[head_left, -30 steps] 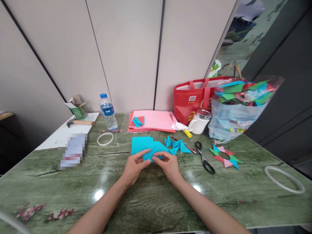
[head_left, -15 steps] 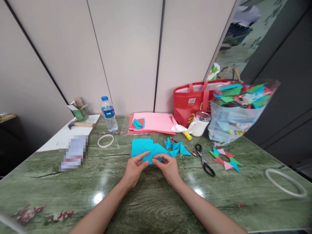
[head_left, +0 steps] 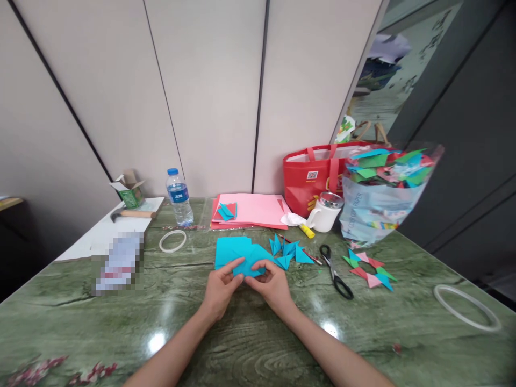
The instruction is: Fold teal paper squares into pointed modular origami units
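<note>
A creased piece of blue paper [head_left: 246, 263] is pinched between both hands over the table's middle. My left hand [head_left: 221, 287] is closed on its lower left edge, thumb and index finger gripping it. My right hand [head_left: 272, 284] pinches the lower right part, with the thumb tips nearly meeting. Flat blue sheets [head_left: 229, 248] lie just behind the held piece, partly covered by it. Several folded blue paper pieces [head_left: 288, 251] rest right of the hands, by a pencil [head_left: 313, 258].
Black-handled scissors [head_left: 336, 273] and a multicoloured paper ring [head_left: 370, 270] lie to the right. Behind stand a white mug [head_left: 325, 213], a red bag [head_left: 298, 180] and a plastic bag of folded paper [head_left: 371, 209]. Pink sheets [head_left: 258, 208], a bottle [head_left: 180, 199] and a hammer [head_left: 135, 214] are further back.
The view has tilted up slightly, so the table things sit lower. My thumbs have drawn closer together at the paper's lower edge; both hands still hold it.
</note>
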{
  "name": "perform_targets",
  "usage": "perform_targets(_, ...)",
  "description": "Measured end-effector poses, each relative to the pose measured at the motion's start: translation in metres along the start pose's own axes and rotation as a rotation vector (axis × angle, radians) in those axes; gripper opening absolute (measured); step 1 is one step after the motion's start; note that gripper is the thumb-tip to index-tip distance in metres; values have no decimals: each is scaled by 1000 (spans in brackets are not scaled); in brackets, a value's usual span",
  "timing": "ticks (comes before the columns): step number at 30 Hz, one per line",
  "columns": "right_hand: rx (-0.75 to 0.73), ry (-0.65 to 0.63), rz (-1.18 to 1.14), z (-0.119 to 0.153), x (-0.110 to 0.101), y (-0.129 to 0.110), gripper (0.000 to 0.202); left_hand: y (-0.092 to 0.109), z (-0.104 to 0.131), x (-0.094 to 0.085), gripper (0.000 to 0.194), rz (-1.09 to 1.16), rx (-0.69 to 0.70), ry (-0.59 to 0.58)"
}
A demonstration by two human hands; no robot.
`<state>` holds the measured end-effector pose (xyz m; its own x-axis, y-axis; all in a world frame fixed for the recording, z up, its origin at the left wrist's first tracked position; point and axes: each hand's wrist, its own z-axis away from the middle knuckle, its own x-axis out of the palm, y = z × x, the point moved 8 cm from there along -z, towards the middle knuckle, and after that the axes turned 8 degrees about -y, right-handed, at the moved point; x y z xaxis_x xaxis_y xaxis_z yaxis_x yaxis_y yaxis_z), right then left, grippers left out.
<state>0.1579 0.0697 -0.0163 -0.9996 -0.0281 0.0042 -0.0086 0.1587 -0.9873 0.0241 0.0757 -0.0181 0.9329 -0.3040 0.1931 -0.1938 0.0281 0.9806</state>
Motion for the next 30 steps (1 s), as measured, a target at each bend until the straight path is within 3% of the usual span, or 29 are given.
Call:
perform_targets(8,20,-49,-304,-6,-2,-2,24,8,-2,-5,51,39,6,13)
perform_targets(15,-9,-142,-272,-13,-6,-2,25,17,-5,-18,50,-19,-3,40)
perform_targets(18,7,-115,-216,-18,-15,2,19,26,-8,-28,50,-54,19,79)
perform_targets(22,-23,-47,-222,-21,-27,-3,9,28,-10,-23,48,-98,-59,-46)
perform_targets(26,-62,-213,-112,-18,-12,-13,13,26,-8,-21,45,-164,-114,-91)
perform_targets(30,-20,-281,-75,-11,1,-8,17,31,-9,-29,49,-124,-1,62)
